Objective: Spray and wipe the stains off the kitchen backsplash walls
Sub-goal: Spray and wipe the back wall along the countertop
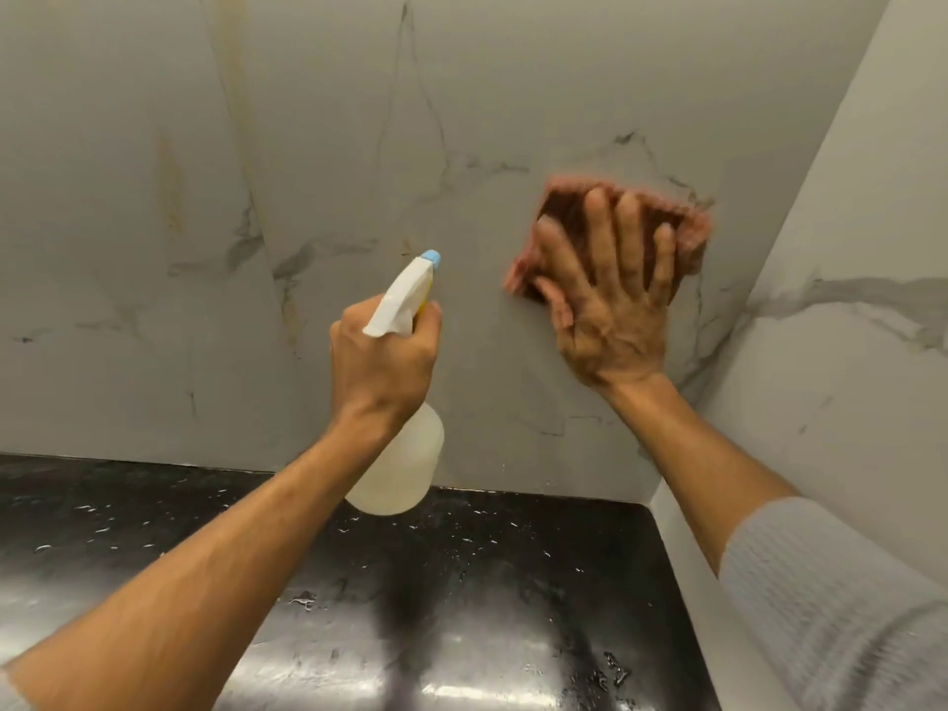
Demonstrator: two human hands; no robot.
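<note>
The marble-patterned backsplash wall fills the upper view, with yellowish streaks at its upper left. My left hand grips the neck of a translucent white spray bottle, its blue-tipped nozzle pointing up toward the wall. My right hand presses flat, fingers spread, on a pink-brown cloth against the wall, to the right of the bottle. The cloth and fingers are blurred by motion.
A glossy black countertop with scattered water droplets runs below the wall. A second marble wall meets the backsplash at a corner on the right.
</note>
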